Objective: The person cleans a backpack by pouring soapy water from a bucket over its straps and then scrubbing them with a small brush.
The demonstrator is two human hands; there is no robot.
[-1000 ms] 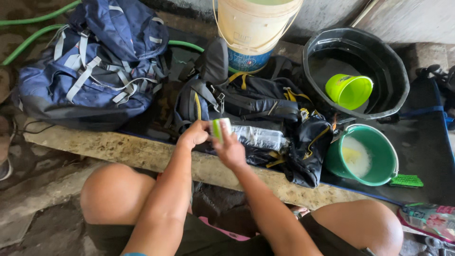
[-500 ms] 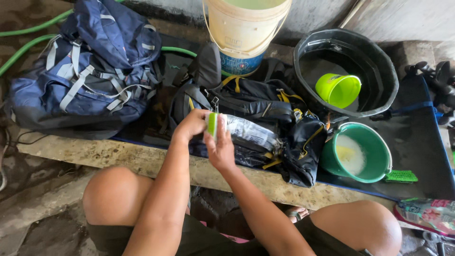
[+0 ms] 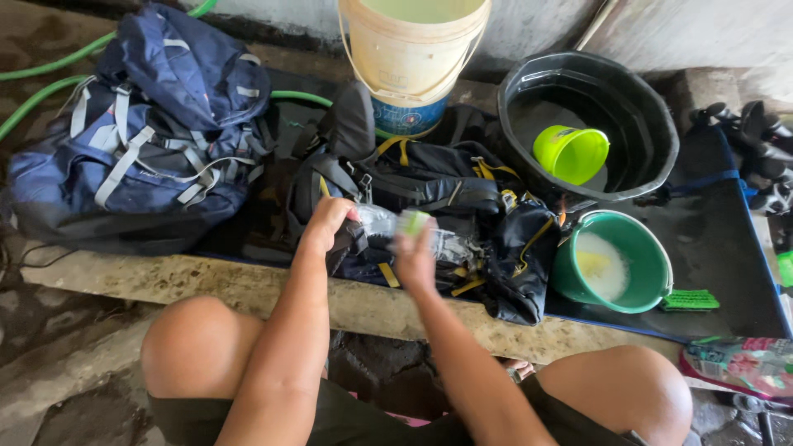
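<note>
A black backpack (image 3: 446, 177) with yellow trim lies on a dark mat in front of me. My left hand (image 3: 329, 221) grips its near edge, next to a wet, shiny patch of the fabric. My right hand (image 3: 415, 258) is blurred and holds a small green-and-white brush (image 3: 412, 221) against the pack's front. My bare knees sit low in the picture on either side of my arms.
A blue backpack (image 3: 149, 132) lies to the left, with a green hose (image 3: 37, 97) behind it. A cream bucket (image 3: 413, 49) stands at the back. To the right are a black basin (image 3: 529, 91) holding a lime cup (image 3: 570, 154), a green bucket (image 3: 570, 252) of soapy water, and a green scrub brush (image 3: 690, 300).
Both hands held the green-and-white brush before. Now my left hand has dropped onto the black backpack, and my right hand has carried the brush to the right across it.
</note>
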